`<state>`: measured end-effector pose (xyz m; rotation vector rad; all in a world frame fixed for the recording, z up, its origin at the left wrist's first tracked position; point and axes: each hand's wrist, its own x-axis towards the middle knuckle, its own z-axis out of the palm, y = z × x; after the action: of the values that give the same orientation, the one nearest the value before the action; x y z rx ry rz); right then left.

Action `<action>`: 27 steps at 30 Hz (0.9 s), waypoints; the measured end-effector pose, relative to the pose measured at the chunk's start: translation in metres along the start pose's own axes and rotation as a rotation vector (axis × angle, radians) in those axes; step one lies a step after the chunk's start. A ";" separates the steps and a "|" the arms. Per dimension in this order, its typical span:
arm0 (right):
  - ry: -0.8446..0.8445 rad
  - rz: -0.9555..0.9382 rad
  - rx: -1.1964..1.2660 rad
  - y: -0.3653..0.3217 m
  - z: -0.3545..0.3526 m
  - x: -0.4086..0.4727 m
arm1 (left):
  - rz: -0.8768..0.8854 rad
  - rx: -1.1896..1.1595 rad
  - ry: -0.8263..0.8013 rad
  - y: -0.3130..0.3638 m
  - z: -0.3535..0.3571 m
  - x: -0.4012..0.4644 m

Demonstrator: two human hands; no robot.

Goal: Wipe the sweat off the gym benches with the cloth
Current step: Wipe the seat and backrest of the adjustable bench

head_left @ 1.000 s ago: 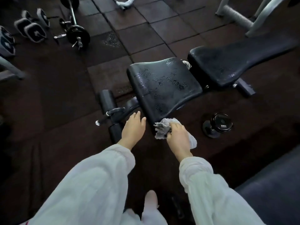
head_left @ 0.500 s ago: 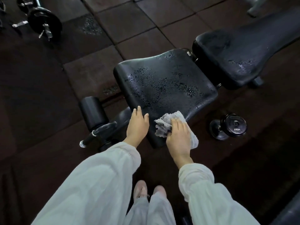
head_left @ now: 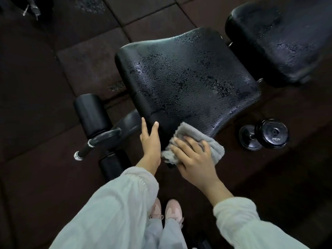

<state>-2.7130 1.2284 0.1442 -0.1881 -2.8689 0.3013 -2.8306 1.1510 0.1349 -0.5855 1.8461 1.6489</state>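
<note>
At the near edge of the wet black padded seat surface [head_left: 188, 74], your flat right hand [head_left: 194, 159] presses the soft, limp grey cloth [head_left: 215, 148]; your open left hand [head_left: 150, 141] steadies the edge.

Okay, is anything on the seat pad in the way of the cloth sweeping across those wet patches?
Nothing visible blocks it. The right hand presses the cloth on the seat pad near edge; only droplets lie ahead. The left hand rests at the near-left corner, and the dumbbell sits on the floor.
</note>
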 end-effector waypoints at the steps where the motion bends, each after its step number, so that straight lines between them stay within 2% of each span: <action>1: 0.021 -0.021 0.013 0.007 -0.003 -0.009 | -0.014 -0.021 -0.009 -0.001 -0.001 0.001; 5: 0.089 0.230 0.056 0.045 -0.013 0.003 | 0.002 -0.060 -0.022 -0.006 -0.004 0.002; 8: 0.050 0.304 0.046 0.046 -0.012 0.043 | 0.000 -0.080 -0.041 -0.007 -0.005 0.002; 10: 0.002 0.260 0.047 0.032 -0.007 0.059 | -0.008 -0.082 -0.056 -0.006 -0.005 0.002; 14: -0.041 -0.076 0.061 0.010 -0.004 0.032 | -0.018 -0.137 -0.046 -0.008 -0.010 0.007; 16: -0.046 -0.172 0.065 0.015 -0.008 0.009 | -0.021 -0.158 -0.043 -0.008 -0.012 0.009; 19: -0.015 -0.065 0.072 0.033 -0.016 0.007 | -0.032 -0.167 -0.034 -0.007 -0.013 0.010; 23: -0.007 0.144 0.090 0.028 -0.008 0.071 | -0.054 -0.198 -0.036 -0.006 -0.013 0.009; 25: -0.039 0.132 0.072 0.011 0.002 0.093 | -0.042 -0.210 -0.036 -0.006 -0.013 0.009; 27: -0.073 0.021 0.042 -0.002 0.005 0.090 | -0.030 -0.235 -0.040 -0.005 -0.013 0.009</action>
<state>-2.8007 1.2395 0.1603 -0.2029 -2.9317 0.3791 -2.8355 1.1378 0.1259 -0.6694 1.6185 1.8578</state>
